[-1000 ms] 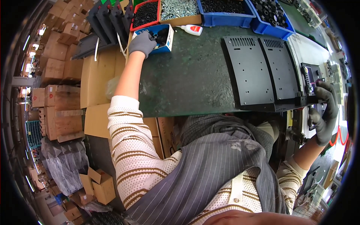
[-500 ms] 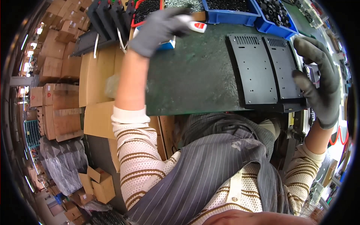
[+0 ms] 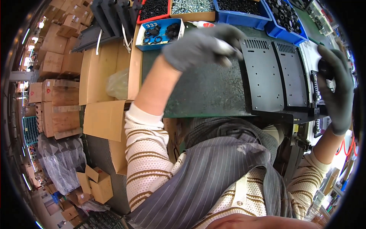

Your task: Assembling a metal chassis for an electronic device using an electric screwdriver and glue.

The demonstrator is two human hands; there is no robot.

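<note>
My left hand [image 3: 207,47], in a grey glove, is over the dark green tabletop [image 3: 198,91], left of two black metal panels [image 3: 263,74]. Its fingers are curled together, slightly blurred, with a pale patch at the tips; what they hold, if anything, I cannot make out. At the right side my right hand [image 3: 339,95], also gloved, is raised beside the panels. Its thumb and fingers bend round a dark rounded thing [image 3: 325,69] of a kind I cannot tell. The panels lie side by side, with slots at their far ends and small holes.
A blue-and-white carton [image 3: 141,42] holds black rings, with a white-and-red bottle [image 3: 207,24] near it. Behind stand a red bin [image 3: 154,18] and blue bins [image 3: 244,21] of small parts. An open cardboard box [image 3: 89,76] stands left of the table; black frames [image 3: 105,23] lean beyond it.
My left hand has moved right and nearer, uncovering the blue-and-white carton. My right hand has shifted slightly right, and its spread fingers now close round a dark thing.
</note>
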